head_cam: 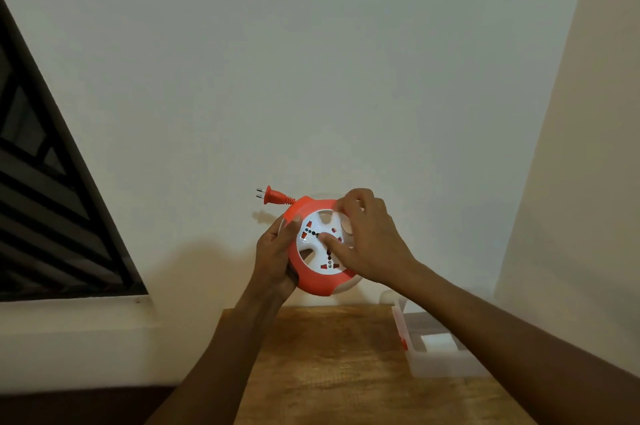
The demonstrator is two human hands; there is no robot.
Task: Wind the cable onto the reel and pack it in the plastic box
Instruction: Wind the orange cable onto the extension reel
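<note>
I hold a round red-and-white cable reel (pixel 313 265) up in front of the wall, above the far end of the wooden table (pixel 332 355). My left hand (pixel 275 255) grips its left rim, thumb on the red edge. My right hand (pixel 367 241) lies over the white socket face, fingers curled on the upper right rim and thumb pressing near the centre. The red plug (pixel 273 196) sticks out at the reel's upper left, its two pins pointing left. No loose cable shows. The clear plastic box (pixel 436 345) stands open on the table's right side.
A white block (pixel 438 343) lies inside the box, which has a red latch (pixel 403 343) on its left wall. A dark barred window (pixel 41 199) fills the left. Pale walls meet in a corner at the right.
</note>
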